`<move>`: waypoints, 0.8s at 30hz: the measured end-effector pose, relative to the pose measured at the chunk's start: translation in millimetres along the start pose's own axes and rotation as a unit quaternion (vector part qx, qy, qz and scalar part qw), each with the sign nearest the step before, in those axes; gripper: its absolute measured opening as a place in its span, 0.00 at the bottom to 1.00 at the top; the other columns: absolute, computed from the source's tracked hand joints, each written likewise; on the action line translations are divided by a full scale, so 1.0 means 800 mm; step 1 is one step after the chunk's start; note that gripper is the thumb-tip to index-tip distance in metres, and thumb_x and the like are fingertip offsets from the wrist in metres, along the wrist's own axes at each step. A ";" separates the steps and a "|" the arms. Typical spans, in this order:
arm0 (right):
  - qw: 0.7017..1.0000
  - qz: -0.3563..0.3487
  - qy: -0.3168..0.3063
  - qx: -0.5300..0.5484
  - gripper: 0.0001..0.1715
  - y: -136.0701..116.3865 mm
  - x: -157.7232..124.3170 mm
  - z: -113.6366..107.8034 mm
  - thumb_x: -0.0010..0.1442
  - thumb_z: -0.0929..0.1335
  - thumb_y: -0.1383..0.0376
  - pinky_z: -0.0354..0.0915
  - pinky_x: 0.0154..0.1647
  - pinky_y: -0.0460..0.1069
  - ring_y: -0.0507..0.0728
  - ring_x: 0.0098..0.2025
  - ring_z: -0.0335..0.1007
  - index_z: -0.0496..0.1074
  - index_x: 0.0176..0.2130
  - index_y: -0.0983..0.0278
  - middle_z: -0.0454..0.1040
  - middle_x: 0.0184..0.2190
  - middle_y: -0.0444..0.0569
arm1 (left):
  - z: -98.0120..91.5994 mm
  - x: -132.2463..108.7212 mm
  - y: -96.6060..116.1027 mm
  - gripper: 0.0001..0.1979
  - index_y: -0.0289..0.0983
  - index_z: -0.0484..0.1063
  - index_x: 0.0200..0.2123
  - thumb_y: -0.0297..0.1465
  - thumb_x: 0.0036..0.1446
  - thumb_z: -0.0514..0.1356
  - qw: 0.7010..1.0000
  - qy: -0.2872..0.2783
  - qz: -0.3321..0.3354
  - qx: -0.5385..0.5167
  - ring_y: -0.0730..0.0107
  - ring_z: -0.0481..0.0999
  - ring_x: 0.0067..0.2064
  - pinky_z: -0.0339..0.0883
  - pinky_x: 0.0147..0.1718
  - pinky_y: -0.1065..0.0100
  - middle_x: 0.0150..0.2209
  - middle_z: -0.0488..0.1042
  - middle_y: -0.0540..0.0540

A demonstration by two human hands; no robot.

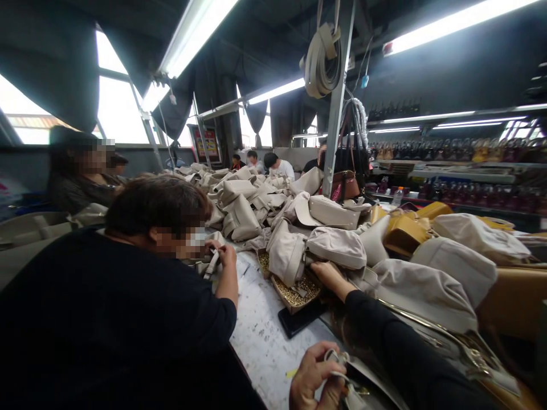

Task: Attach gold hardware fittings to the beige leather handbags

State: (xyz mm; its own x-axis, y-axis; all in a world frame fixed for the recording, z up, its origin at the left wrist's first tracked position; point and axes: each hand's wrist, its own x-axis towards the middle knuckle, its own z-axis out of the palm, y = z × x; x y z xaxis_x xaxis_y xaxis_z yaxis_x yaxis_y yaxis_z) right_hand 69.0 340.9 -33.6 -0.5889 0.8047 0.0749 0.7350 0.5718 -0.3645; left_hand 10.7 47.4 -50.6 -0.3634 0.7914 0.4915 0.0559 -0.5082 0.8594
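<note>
At the bottom of the head view, my left hand [314, 376] is closed on a pale strap [335, 361], looped above a beige bag [371, 378]. My right hand [330, 277], in a black sleeve, reaches forward to the edge of a shallow box [294, 296] filled with small gold-coloured metal pieces. Its fingertips are partly hidden against a pale handbag [335, 247] lying over the box, so their grip does not show. A second pale bag [286, 253] also overlaps the box. Just below it lies a flat black phone-like object [301, 319].
A co-worker in a black top [141, 307] leans over the white table [260, 336] at left, handling a pale strap [211, 265]. Heaped beige bags [241, 219] cover the far table. Yellow bags [405, 230] lie right, beyond a metal post [337, 114].
</note>
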 end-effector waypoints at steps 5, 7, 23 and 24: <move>0.987 0.017 0.044 0.152 0.13 -0.006 -0.019 -0.014 0.70 0.70 0.58 0.75 0.43 0.54 0.56 0.41 0.77 0.75 0.47 0.67 0.77 0.43 0.49 | 0.000 0.000 0.009 0.17 0.39 0.82 0.34 0.46 0.63 0.63 0.999 -0.005 -0.044 0.002 0.60 0.82 0.42 0.78 0.43 0.65 0.47 0.80 0.38; 0.974 0.023 0.047 0.222 0.13 -0.016 -0.031 -0.023 0.70 0.70 0.58 0.74 0.36 0.50 0.53 0.34 0.75 0.75 0.42 0.67 0.77 0.37 0.45 | -0.001 0.004 0.020 0.17 0.38 0.83 0.33 0.45 0.63 0.63 0.998 -0.016 -0.067 0.013 0.59 0.81 0.45 0.77 0.48 0.63 0.47 0.80 0.38; 0.780 0.065 0.032 0.622 0.20 -0.105 -0.293 -0.139 0.48 0.82 0.54 0.73 0.39 0.49 0.55 0.34 0.78 0.84 0.38 0.63 0.83 0.33 0.50 | 0.016 0.023 0.085 0.11 0.38 0.85 0.35 0.38 0.62 0.65 0.990 0.000 -0.083 0.112 0.60 0.79 0.49 0.73 0.52 0.63 0.45 0.78 0.41; 0.782 0.060 0.038 0.619 0.19 -0.105 -0.304 -0.137 0.48 0.82 0.54 0.74 0.38 0.49 0.55 0.34 0.78 0.84 0.37 0.62 0.83 0.33 0.50 | 0.018 0.023 0.085 0.11 0.38 0.85 0.36 0.38 0.62 0.65 0.993 -0.003 -0.075 0.096 0.61 0.79 0.48 0.74 0.51 0.64 0.44 0.79 0.41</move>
State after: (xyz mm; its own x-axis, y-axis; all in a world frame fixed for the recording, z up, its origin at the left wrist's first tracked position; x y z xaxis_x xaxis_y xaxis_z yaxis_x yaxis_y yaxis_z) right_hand 187.0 114.4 80.3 -0.4849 0.8745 0.0088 -0.1325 -0.0635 -0.9891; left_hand 21.1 32.7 18.9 -0.3749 0.8555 0.3571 0.1789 -0.3111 0.9334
